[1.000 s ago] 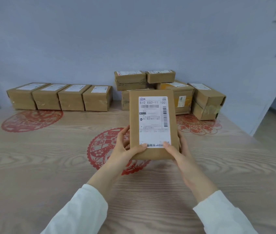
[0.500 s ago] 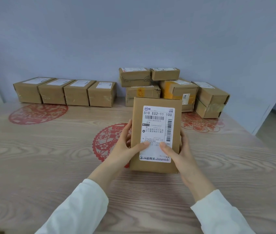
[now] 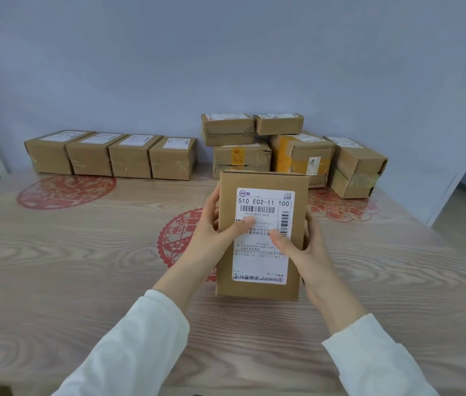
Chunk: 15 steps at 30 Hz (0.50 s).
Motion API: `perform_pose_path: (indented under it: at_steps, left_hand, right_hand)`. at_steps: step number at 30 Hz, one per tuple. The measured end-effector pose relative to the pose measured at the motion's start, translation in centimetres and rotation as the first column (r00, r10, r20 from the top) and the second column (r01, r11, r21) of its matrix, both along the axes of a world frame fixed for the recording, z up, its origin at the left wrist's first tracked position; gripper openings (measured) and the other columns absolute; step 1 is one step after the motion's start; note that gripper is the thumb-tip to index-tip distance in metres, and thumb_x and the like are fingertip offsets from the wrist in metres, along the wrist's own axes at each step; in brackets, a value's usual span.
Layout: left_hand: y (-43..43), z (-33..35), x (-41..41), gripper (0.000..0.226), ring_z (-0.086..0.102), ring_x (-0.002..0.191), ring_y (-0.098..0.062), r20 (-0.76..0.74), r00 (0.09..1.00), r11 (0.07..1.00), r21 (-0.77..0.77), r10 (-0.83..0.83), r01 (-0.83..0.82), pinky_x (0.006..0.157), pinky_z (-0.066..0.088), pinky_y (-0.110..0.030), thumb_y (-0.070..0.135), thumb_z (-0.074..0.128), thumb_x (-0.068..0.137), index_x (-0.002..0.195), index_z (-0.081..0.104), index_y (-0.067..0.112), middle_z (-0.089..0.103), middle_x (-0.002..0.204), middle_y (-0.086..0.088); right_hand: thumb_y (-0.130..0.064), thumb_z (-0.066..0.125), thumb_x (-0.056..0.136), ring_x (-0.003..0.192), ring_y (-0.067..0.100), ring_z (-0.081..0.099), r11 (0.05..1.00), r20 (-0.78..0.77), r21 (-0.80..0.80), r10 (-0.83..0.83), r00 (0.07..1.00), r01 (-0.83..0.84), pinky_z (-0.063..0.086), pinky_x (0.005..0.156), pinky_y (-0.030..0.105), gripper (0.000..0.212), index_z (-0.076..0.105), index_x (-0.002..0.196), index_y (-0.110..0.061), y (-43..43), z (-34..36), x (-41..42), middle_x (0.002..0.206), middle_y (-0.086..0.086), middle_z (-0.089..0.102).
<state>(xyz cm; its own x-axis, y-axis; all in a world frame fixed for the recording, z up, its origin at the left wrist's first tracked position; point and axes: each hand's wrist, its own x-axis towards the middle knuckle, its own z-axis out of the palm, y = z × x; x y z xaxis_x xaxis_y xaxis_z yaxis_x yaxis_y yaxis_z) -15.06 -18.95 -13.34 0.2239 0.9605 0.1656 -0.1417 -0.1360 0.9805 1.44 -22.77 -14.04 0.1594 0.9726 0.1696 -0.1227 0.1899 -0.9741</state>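
A brown cardboard parcel (image 3: 260, 181) with a white shipping label facing me is held between both hands over the middle of the wooden table (image 3: 83, 267). My left hand (image 3: 212, 232) grips its left side, thumb lying across the label and fingers behind the box. My right hand (image 3: 300, 250) grips the right side, thumb on the label, fingers wrapped round the edge. The parcel's lower edge sits close to the tabletop; whether it touches cannot be told.
A row of several labelled cardboard boxes (image 3: 112, 155) stands along the wall at the back left. A loose pile of boxes (image 3: 291, 147) is stacked at the back centre-right. Red paper-cut motifs (image 3: 63, 190) mark the tabletop. The table's right edge meets a doorway.
The parcel has come down and nearer to me. Both hands have slid from its lower end up to its middle, thumbs now across the label's centre.
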Motion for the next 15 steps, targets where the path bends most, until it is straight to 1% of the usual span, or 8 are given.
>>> perform_pose_path:
  at_steps: [3, 5, 7, 9, 10, 11, 12, 15]
  left_hand:
    - [-0.2, 0.2, -0.3, 0.095, 0.06, 0.115, -0.017, -0.081, 0.997, 0.999, 0.035, -0.01, 0.013, 0.092, 0.054, -0.041, 0.038, 0.082, 0.062, 0.141, 0.031, 0.042, 0.06, 0.125, 0.005]
    - [-0.2, 0.5, -0.4, 0.096, 0.06, 0.115, -0.017, -0.103, 0.995, 0.998, 0.065, -0.01, 0.017, 0.091, 0.054, -0.041, 0.038, 0.078, 0.061, 0.143, 0.028, 0.042, 0.06, 0.126, 0.006]
    - [-0.2, 1.2, -0.2, 0.097, 0.063, 0.111, -0.014, -0.076, 0.997, 0.996, 0.083, -0.02, 0.026, 0.084, 0.057, -0.033, 0.039, 0.075, 0.062, 0.145, 0.023, 0.044, 0.059, 0.128, 0.006]
    - [-0.2, 2.0, -0.1, 0.093, 0.064, 0.107, -0.008, -0.034, 0.999, 0.995, 0.095, -0.011, 0.014, 0.077, 0.057, -0.024, 0.04, 0.073, 0.064, 0.141, 0.021, 0.049, 0.057, 0.13, 0.009]
    - [-0.2, 2.3, -0.1, 0.094, 0.063, 0.108, -0.008, -0.025, 1.0, 0.994, 0.108, -0.001, 0.004, 0.078, 0.056, -0.023, 0.042, 0.075, 0.066, 0.141, 0.02, 0.052, 0.056, 0.131, 0.01]
    - [-0.3, 2.5, -0.1, 0.095, 0.062, 0.111, -0.008, -0.026, 1.0, 0.992, 0.126, 0.004, -0.001, 0.081, 0.056, -0.024, 0.043, 0.08, 0.067, 0.14, 0.02, 0.053, 0.056, 0.132, 0.011]
    - [-0.4, 2.6, 0.0, 0.096, 0.06, 0.113, -0.008, -0.042, 0.999, 0.989, 0.15, 0.009, -0.003, 0.084, 0.055, -0.026, 0.043, 0.083, 0.067, 0.139, 0.021, 0.053, 0.056, 0.131, 0.012]
    - [-0.6, 2.5, 0.0, 0.095, 0.059, 0.115, -0.006, -0.1, 0.995, 0.975, 0.221, 0.016, 0.006, 0.089, 0.054, -0.031, 0.036, 0.077, 0.067, 0.141, 0.021, 0.05, 0.056, 0.128, 0.018]
  right_hand:
    - [-0.035, 0.073, 0.06, 0.108, 0.015, 0.063, 1.0, -0.01, 0.005, -0.02, 1.0, 0.02, 0.057, 0.077, 0.03, 0.087, 0.037, 0.139, -0.031, 0.3, 0.7, 0.2, 0.122, -0.004, 0.063]
    - [-0.037, 0.073, 0.057, 0.109, 0.016, 0.063, 0.999, -0.003, 0.029, -0.04, 0.999, 0.04, 0.057, 0.077, 0.03, 0.089, 0.038, 0.138, -0.03, 0.3, 1.1, 0.3, 0.122, -0.003, 0.062]
    - [-0.037, 0.075, 0.054, 0.109, 0.013, 0.062, 0.997, 0.031, 0.061, -0.052, 0.998, 0.05, 0.057, 0.076, 0.028, 0.091, 0.039, 0.138, -0.032, 0.2, 1.4, 0.2, 0.121, -0.006, 0.062]
    - [-0.041, 0.077, 0.05, 0.112, 0.012, 0.06, 0.995, 0.078, 0.088, -0.052, 0.996, 0.045, 0.056, 0.083, 0.033, 0.096, 0.038, 0.138, -0.035, 0.0, 1.5, 0.1, 0.122, -0.009, 0.06]
    - [-0.042, 0.077, 0.05, 0.113, 0.011, 0.059, 0.994, 0.09, 0.097, -0.049, 0.995, 0.04, 0.055, 0.085, 0.034, 0.097, 0.037, 0.138, -0.036, -0.1, 1.6, 0.1, 0.123, -0.011, 0.06]
    - [-0.042, 0.076, 0.051, 0.113, 0.01, 0.059, 0.994, 0.09, 0.105, -0.045, 0.995, 0.036, 0.055, 0.084, 0.032, 0.098, 0.036, 0.139, -0.035, -0.2, 1.7, 0.1, 0.122, -0.011, 0.06]
    - [-0.041, 0.074, 0.053, 0.111, 0.008, 0.06, 0.993, 0.084, 0.116, -0.041, 0.996, 0.031, 0.056, 0.08, 0.026, 0.098, 0.034, 0.141, -0.033, -0.2, 1.9, 0.2, 0.122, -0.011, 0.06]
    - [-0.038, 0.072, 0.057, 0.101, 0.005, 0.063, 0.99, 0.077, 0.135, -0.042, 0.996, 0.031, 0.054, 0.065, 0.015, 0.093, 0.035, 0.141, -0.028, -0.1, 2.5, 0.5, 0.12, -0.003, 0.061]
